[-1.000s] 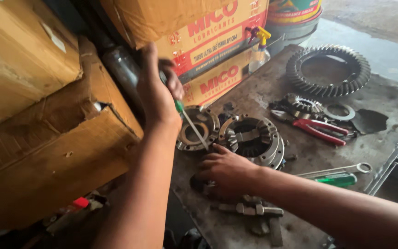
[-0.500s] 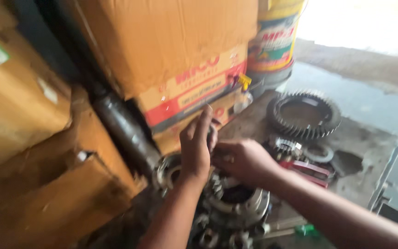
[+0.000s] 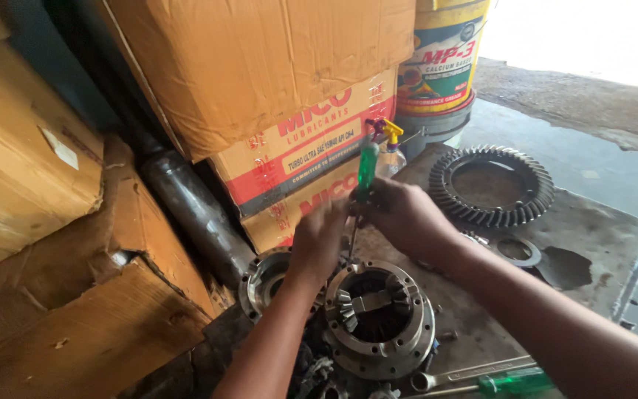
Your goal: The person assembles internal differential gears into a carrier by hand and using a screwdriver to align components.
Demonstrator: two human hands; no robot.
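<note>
My right hand (image 3: 407, 219) grips a screwdriver with a green translucent handle (image 3: 367, 170), held upright with its shaft pointing down. My left hand (image 3: 319, 240) is beside it, fingers touching the shaft just below the right hand. Both hands hover above a round metal differential case (image 3: 378, 318) with small gears visible inside. A second round metal housing half (image 3: 263, 281) lies to its left, partly hidden by my left forearm.
A large ring gear (image 3: 490, 186) lies on the greasy metal bench (image 3: 592, 244) at the right, with a small ring (image 3: 517, 251) near it. Stacked cardboard boxes (image 3: 275, 89), a grease bucket (image 3: 441, 59), a steel shaft (image 3: 193, 210), a spanner (image 3: 474, 369) and another green screwdriver (image 3: 515, 383) surround the work.
The screwdriver passed from my left hand to my right hand, which rose from the bench. Both hands came together above the differential case, and the view shifted toward it.
</note>
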